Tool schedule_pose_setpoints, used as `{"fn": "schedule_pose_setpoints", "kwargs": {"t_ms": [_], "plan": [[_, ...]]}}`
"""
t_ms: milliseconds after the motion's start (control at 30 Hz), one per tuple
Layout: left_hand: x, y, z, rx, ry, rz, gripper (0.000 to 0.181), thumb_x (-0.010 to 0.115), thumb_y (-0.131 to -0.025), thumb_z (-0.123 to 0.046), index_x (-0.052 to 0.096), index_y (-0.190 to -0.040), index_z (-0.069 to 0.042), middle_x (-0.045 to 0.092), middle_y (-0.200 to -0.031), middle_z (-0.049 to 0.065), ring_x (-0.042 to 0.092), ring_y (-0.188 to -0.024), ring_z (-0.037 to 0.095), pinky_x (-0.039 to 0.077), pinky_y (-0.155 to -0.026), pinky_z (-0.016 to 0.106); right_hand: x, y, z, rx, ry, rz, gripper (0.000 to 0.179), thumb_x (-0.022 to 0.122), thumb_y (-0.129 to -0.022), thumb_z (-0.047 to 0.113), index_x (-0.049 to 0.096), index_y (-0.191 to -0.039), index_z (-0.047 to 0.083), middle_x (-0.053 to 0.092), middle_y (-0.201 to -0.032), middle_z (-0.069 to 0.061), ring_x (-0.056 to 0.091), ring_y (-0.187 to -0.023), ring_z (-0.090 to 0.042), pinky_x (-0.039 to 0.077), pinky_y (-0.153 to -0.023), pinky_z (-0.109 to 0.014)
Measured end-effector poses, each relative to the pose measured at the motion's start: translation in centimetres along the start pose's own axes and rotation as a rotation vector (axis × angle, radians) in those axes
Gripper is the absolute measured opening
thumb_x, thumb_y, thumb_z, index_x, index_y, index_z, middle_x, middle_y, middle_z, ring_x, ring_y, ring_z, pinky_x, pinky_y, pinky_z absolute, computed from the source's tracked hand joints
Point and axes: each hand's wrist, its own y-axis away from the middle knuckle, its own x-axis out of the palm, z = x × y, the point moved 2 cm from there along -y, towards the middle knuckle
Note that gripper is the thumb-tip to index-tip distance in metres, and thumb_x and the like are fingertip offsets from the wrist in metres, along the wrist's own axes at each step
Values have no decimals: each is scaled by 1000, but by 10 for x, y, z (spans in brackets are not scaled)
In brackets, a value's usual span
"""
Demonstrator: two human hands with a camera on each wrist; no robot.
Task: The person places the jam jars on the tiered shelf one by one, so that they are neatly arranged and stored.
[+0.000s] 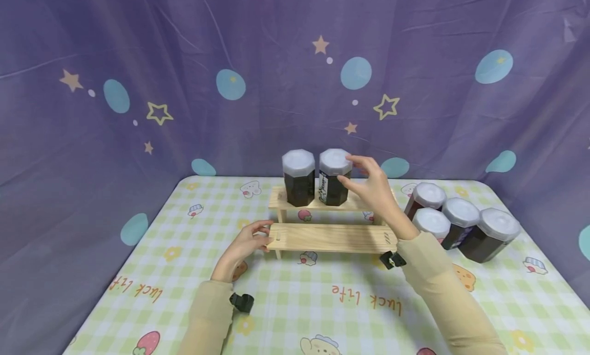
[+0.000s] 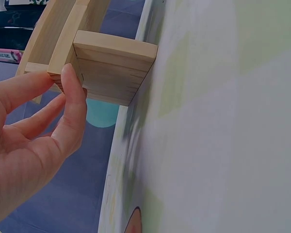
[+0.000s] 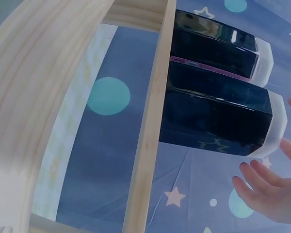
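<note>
A two-tier wooden shelf rack (image 1: 332, 237) stands on the table. My left hand (image 1: 249, 241) pinches the left end of its lower board; in the left wrist view, the fingers (image 2: 73, 92) lie at the board's corner. Two dark jars with white lids stand upright on the upper tier: a left jar (image 1: 299, 183) and a right jar (image 1: 338, 188) with a label on its side. Beside the right jar is my right hand (image 1: 371, 183), thumb and fingers spread apart near its lid. From the right wrist view, the right fingers (image 3: 254, 182) are extended and not wrapped around the jar.
Several more white-lidded jars (image 1: 490, 232) are grouped on the table right of the rack. A green checked tablecloth (image 1: 286, 304) covers the table. Behind it hangs a purple curtain (image 1: 276, 47) with stars and balloon shapes.
</note>
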Motion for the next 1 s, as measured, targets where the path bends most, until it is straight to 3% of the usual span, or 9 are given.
{"fn": "schedule_pose_setpoints", "kwargs": {"t_ms": [600,733,833,1000], "plan": [[-1,0,-1,-1,7,-2,51,55,-82,4,38,-130,4,45,-106,20,57,-68,15,55,-63,34,-28,23,-3,-33,25,-15,40,67,-79,15,56,-116,5,53,-113,-12,51,-103,-29,42,-89,-43],[1,6,-10,-4,11,5,50,53,-83,5,37,-130,6,45,-106,22,56,-69,15,54,-67,41,-35,30,-5,-54,41,-22,39,68,-77,12,57,-113,4,54,-110,-12,50,-102,-27,43,-87,-42],[1,5,-10,-3,7,3,50,53,-83,5,37,-130,7,45,-106,22,56,-69,15,53,-67,43,-39,36,-7,-53,58,-20,39,69,-76,11,58,-113,3,54,-109,-13,50,-101,-27,43,-86,-41],[0,-2,1,0,4,-3,50,55,-83,2,39,-130,4,44,-106,21,56,-68,16,54,-64,37,-46,46,-10,-57,89,-29,39,69,-75,8,58,-112,1,55,-109,-14,51,-101,-29,42,-85,-41]]}}
